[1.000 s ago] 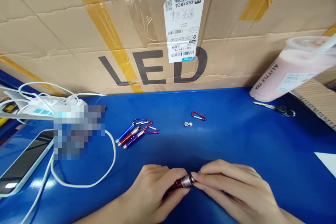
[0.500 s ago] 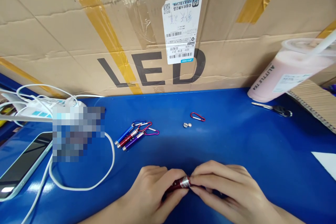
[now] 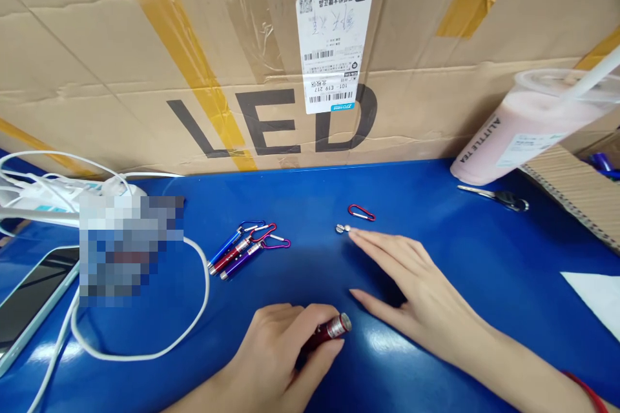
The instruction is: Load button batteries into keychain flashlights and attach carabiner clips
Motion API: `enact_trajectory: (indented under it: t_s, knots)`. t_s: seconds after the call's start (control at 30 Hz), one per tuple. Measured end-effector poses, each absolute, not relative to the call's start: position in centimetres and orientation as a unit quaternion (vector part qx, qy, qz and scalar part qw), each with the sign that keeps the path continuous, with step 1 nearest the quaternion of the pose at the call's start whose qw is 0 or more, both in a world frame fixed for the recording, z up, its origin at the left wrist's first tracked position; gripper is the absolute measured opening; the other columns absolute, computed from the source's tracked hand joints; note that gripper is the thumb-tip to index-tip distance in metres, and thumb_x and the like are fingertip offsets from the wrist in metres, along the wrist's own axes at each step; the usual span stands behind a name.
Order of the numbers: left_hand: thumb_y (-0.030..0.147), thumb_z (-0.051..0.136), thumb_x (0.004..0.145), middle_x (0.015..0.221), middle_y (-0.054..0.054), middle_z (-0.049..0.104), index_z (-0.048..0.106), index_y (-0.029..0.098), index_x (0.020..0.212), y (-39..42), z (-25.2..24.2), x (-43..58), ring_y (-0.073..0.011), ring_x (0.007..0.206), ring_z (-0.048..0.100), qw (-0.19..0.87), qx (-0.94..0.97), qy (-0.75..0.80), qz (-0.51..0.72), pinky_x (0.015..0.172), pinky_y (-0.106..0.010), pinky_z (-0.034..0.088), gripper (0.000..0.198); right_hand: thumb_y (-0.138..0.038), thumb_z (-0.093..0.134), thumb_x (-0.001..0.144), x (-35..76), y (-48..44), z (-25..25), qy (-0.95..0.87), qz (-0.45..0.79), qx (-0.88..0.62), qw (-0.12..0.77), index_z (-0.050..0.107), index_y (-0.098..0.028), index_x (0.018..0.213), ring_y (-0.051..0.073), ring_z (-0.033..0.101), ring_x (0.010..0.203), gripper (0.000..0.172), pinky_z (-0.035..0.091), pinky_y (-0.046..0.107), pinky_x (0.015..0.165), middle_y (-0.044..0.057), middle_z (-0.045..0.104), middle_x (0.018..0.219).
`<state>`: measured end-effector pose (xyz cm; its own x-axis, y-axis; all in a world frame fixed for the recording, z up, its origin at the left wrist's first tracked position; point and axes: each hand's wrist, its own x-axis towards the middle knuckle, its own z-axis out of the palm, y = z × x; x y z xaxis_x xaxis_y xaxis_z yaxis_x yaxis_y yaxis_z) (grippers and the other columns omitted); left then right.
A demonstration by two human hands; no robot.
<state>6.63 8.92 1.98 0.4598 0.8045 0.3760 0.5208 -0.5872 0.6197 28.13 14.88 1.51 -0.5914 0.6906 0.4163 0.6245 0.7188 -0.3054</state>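
Observation:
My left hand (image 3: pixel 285 348) is wrapped round a dark red metal tube (image 3: pixel 338 326), whose silver-ringed end points right and up. My right hand (image 3: pixel 411 284) is stretched out over the blue table, thumb apart from the fingers, holding nothing. Its fingertips reach the small round silver pieces (image 3: pixel 340 229); whether they touch is unclear. Just behind these lies a red carabiner (image 3: pixel 361 213). To the left, a blue penlight (image 3: pixel 227 248), a red penlight (image 3: pixel 231 257) and a purple penlight (image 3: pixel 242 261) lie side by side, each with a carabiner.
A large cardboard box (image 3: pixel 271 32) stands at the back of the blue table (image 3: pixel 300 200). On the left are a phone (image 3: pixel 41 300), a white cable (image 3: pixel 206 297) and a power strip (image 3: pixel 53 197). A pink drink cup (image 3: pixel 523 129), a key (image 3: pixel 494 195) and white paper (image 3: pixel 593 300) are at right.
My right hand has let go of the tube's end and moved up to the small silver pieces, its fingers spreading. My left hand still holds the tube. The view has shifted slightly.

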Motion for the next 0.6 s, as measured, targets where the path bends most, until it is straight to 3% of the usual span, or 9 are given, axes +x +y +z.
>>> enact_trajectory:
  t_s: [0.13,0.3,0.4,0.6]
  knots:
    - [0.024,0.038,0.099,0.066,0.003,0.064,0.053,0.019,0.100,8.7,2.0,6.6,-0.0107,0.047,0.056,0.216,0.826,0.399,0.336,0.051,-0.022,0.042,0.015,-0.040,0.051,0.091,28.6,16.1,0.9,-0.910,0.018,-0.371,0.184,0.038,-0.010,0.139,0.027,0.039,0.131,0.058,0.037,0.051,0.102,0.014,0.044,0.141]
    - [0.021,0.040,0.097,0.064,0.003,0.061,0.052,0.019,0.099,8.6,2.2,6.5,-0.0105,0.048,0.054,0.227,0.825,0.397,0.332,0.052,-0.022,0.041,0.013,-0.029,0.042,0.096,28.5,16.1,0.9,-0.930,0.013,-0.337,0.146,0.040,-0.012,0.138,0.023,0.034,0.135,0.046,0.034,0.050,0.105,0.008,0.042,0.144]
    - [0.020,0.041,0.096,0.063,0.003,0.059,0.051,0.018,0.099,8.6,2.3,6.5,-0.0102,0.047,0.052,0.230,0.828,0.395,0.325,0.052,-0.021,0.041,0.011,-0.027,0.040,0.097,28.2,15.8,1.0,-0.929,0.021,-0.324,0.179,0.047,-0.012,0.134,0.023,0.040,0.131,0.040,0.034,0.048,0.105,0.008,0.048,0.140]
    - [0.018,0.041,0.095,0.061,0.003,0.058,0.051,0.018,0.098,8.7,2.2,6.5,-0.0105,0.046,0.052,0.224,0.833,0.390,0.323,0.051,-0.021,0.040,0.010,-0.023,0.042,0.098,28.2,15.1,1.6,-0.927,0.045,-0.270,0.258,0.064,-0.019,0.112,0.020,0.061,0.110,0.026,0.041,0.041,0.096,0.004,0.069,0.111]
